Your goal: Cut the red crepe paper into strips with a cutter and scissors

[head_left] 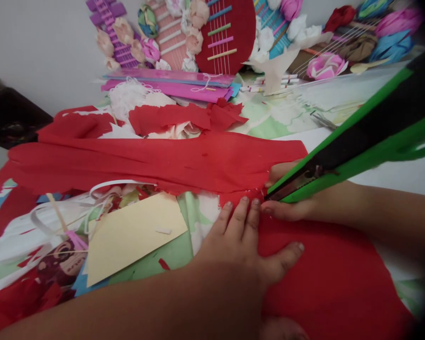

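Observation:
My left hand (246, 241) lies flat, fingers stretched out, pressing on a red paper sheet (340, 283) at the lower right. My right hand (297, 200) comes in from the right, closed round the front end of a green and black utility knife (361, 137). The knife's metal tip touches the red sheet's torn upper edge just beyond my left fingertips. A long wrinkled red crepe strip (145, 160) runs across the middle, ending by my right hand.
A cream card (134, 233) lies left of my left hand among white strips and paper scraps. Torn red pieces (184, 118), a pink and blue paper stack (170, 85) and paper-flower decorations (198, 33) stand along the wall behind.

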A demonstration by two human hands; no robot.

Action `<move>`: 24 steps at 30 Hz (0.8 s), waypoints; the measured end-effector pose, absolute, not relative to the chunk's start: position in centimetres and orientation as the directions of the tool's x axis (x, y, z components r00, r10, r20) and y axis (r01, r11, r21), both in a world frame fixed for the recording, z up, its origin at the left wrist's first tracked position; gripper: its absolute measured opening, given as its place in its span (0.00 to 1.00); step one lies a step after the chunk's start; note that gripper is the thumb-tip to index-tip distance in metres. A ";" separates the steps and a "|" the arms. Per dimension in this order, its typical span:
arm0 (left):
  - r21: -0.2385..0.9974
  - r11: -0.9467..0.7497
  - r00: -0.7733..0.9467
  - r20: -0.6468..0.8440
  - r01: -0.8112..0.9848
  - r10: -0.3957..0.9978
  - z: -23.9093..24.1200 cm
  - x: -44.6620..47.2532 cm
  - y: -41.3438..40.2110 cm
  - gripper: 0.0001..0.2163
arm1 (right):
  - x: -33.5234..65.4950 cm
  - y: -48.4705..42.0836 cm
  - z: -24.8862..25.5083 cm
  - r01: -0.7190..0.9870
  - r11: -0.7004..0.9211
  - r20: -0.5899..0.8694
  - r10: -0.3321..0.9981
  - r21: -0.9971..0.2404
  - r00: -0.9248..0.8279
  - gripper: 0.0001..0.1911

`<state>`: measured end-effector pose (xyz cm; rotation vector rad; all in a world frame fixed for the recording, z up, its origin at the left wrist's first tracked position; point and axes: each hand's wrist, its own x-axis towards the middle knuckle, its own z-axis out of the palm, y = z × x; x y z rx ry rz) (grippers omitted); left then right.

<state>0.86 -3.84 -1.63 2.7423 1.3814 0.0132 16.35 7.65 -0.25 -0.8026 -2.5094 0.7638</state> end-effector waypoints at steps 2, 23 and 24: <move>0.072 -0.592 0.594 -0.015 0.803 0.804 -1.6 0.8 -3.9 0.36 | 16.5 7.8 -0.3 0.387 0.699 0.203 0.602 -0.601 -0.772 0.18; 0.101 -0.542 0.549 -0.051 0.834 0.835 -1.7 1.5 -3.5 0.23 | 16.8 8.0 0.2 0.248 0.560 0.103 0.521 -0.791 -0.847 0.22; 0.108 -0.542 0.549 -0.043 0.833 0.835 -2.0 1.5 -3.5 0.23 | 16.7 8.0 0.1 0.257 0.568 0.107 0.528 -0.782 -0.843 0.22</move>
